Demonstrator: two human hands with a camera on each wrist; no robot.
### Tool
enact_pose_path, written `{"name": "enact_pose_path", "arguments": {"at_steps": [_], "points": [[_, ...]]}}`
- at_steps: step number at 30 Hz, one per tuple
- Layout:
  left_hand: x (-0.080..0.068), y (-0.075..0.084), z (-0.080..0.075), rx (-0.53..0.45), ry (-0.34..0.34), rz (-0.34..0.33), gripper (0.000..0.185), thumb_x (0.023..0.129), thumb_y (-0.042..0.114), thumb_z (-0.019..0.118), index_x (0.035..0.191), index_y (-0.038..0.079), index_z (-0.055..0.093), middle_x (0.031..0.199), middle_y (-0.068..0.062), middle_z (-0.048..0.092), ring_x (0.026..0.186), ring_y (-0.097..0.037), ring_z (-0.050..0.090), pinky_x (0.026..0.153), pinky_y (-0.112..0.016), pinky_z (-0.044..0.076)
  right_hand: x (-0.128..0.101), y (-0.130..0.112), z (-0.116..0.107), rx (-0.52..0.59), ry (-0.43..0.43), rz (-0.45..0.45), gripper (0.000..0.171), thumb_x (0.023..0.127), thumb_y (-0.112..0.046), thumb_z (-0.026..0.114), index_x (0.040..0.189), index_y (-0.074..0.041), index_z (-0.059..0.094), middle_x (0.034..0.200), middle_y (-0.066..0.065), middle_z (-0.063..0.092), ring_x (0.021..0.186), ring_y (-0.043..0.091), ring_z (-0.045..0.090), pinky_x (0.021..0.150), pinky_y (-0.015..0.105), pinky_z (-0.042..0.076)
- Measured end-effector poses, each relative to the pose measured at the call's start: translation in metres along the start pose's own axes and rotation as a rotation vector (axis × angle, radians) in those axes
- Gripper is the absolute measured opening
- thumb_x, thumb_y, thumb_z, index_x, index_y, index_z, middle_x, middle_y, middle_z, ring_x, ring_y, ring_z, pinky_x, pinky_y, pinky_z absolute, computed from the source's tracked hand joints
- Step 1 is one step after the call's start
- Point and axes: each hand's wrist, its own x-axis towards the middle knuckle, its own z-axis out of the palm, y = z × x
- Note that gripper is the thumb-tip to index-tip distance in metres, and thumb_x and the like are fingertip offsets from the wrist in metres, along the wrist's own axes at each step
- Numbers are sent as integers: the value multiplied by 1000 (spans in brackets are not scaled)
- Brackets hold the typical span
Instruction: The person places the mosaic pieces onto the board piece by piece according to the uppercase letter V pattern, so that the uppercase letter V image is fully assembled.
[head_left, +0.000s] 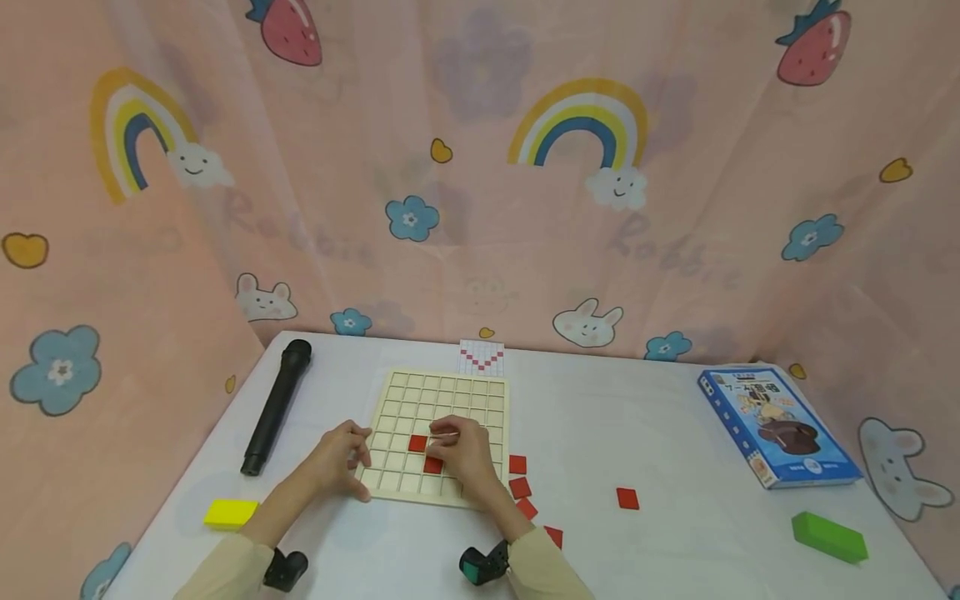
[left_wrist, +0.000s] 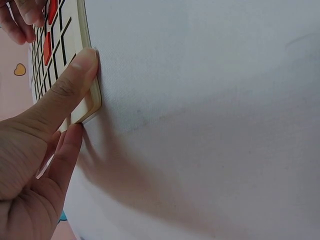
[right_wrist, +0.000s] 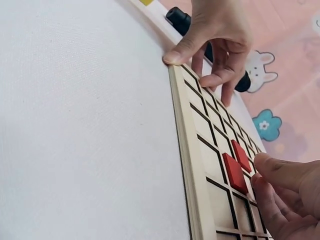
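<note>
Both sleeves and the wrist cameras sit closest, at the bottom edge of the head view. From there the left hand (head_left: 341,458) reaches to the near left corner of the wooden grid board (head_left: 450,392); its thumb (left_wrist: 75,75) presses against the board's edge and its curled fingers rest on the board's rim, so it steadies the board rather than lifting it. Its right-hand partner, the right hand (head_left: 463,450), lies on the board at about 6 o'clock of its centre, fingers bent down onto the red tiles (head_left: 417,443) set in the cells; whether it pinches a tile or only touches one I cannot tell. Two red tiles show in neighbouring cells in the right wrist view.

Loose red tiles (head_left: 519,486) lie on the white table (head_left: 637,433) at 4 o'clock of the board, one more tile (head_left: 627,498) farther right. At 9 o'clock lies a black microphone (head_left: 276,405), at 7 o'clock a yellow block (head_left: 231,513). A blue box (head_left: 776,425) sits at 3 o'clock, a green block (head_left: 828,537) at 4 o'clock, and a pattern card (head_left: 482,356) at 12 o'clock.
</note>
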Motion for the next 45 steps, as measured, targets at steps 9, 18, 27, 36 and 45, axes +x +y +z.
{"name": "enact_pose_path", "arguments": {"at_steps": [9,18,27,36,45], "points": [[1,3,-2,14,-12,9,43,44,2,92,68,7,58,128,-21,54,117,-42,52,82,-25,59,-27,7,-52,16,-15,54,33,77,2,76,107,6,65,104,19,68,87,26,69,73,27,62],[-1,0,0,-1,-26,-1,43,45,2,92,70,7,57,129,-21,53,117,-42,52,83,-27,59,-76,19,-103,-50,44,198,34,76,-1,78,107,0,66,100,12,69,87,22,67,76,26,61],[-3,3,-3,-29,-41,27,43,45,1,92,71,5,58,129,-24,51,118,-44,51,85,-31,59,-114,27,-138,-211,-49,297,38,69,-8,84,102,-2,67,90,2,69,78,16,63,70,25,61],[-1,1,-4,-31,-21,79,46,44,0,92,72,5,56,125,-23,53,116,-45,51,80,-28,60,-123,35,-144,-187,-47,228,34,69,-4,83,97,-2,66,89,3,67,76,16,59,67,20,59],[-5,0,-1,-49,-28,68,47,43,-2,92,72,4,55,126,-24,52,115,-46,52,79,-27,60,-129,38,-156,-184,-119,284,29,76,-8,80,102,-3,68,90,2,65,79,17,58,70,21,59]]}}
